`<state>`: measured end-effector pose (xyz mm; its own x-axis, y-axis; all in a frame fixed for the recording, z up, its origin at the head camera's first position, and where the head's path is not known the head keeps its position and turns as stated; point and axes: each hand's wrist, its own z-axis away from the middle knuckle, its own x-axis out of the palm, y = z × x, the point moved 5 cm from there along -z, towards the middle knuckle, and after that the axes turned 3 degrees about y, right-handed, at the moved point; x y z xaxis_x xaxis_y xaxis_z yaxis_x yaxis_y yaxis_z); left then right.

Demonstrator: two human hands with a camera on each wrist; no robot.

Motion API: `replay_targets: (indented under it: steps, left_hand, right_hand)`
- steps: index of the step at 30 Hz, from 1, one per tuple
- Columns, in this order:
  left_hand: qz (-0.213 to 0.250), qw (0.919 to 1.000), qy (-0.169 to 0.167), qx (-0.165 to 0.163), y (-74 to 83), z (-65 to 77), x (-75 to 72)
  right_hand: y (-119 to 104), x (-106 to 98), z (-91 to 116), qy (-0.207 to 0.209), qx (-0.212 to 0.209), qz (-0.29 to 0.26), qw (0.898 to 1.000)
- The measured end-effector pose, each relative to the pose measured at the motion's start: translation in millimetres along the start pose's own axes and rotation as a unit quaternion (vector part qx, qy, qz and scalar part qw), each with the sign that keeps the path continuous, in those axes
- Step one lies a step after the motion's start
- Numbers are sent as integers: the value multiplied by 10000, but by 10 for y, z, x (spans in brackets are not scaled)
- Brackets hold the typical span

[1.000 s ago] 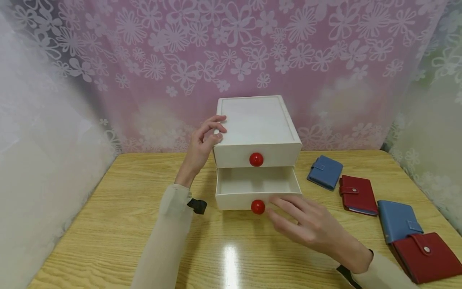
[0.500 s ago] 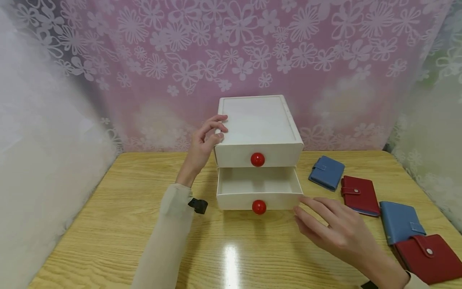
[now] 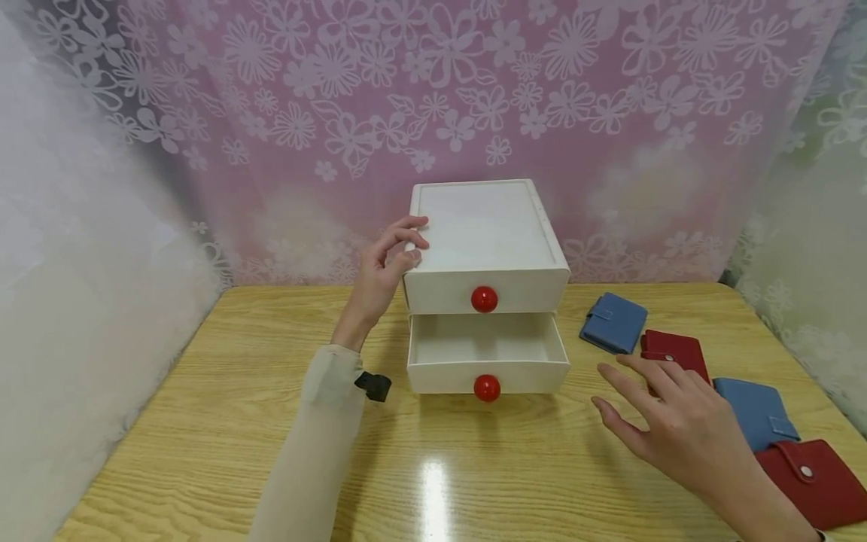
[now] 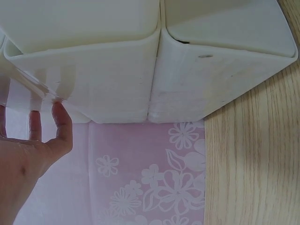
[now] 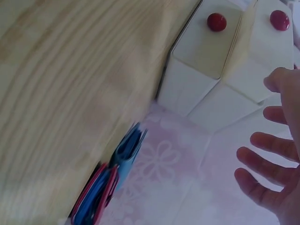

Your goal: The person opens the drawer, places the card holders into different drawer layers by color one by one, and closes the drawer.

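We rested our left hand (image 3: 381,267) loosely on the white box (image 3: 484,226), spread our empty right hand (image 3: 687,425), and might've bumped the far red wallet (image 3: 685,347) by reaching low.

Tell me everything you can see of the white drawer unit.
The white drawer unit, plastic-looking with a smooth, rimmed top, stands upright on the wood-grain table. Its upper drawer looks closed; the lower drawer stands partly open, its pale interior showing. Each front bears one round red knob. The person's left grip rests on the unit's upper left edge.
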<state>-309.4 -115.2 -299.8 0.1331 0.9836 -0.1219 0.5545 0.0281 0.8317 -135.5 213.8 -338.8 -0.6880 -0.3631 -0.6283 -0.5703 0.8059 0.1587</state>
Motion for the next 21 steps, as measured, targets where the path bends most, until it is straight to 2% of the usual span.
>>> replay_targets:
  steps: [8,14,17,21]
  left_hand:
    - [10,10000,10,10,14,-5,2]
    - [46,10000,6,35,6,-13,-2]
    - [20,10000,7,20,-3,-11,-7]
    - [-11,10000,13,-12,-1,-7,-3]
  right_hand:
    - [330,-42,273,-737,941,287,9924]
    - [577,-53,524,-1498,1687,667,9719]
    - [660,-50,613,-1791,1900,847,9616]
    - [739,-78,685,-1790,1946,980,9594]
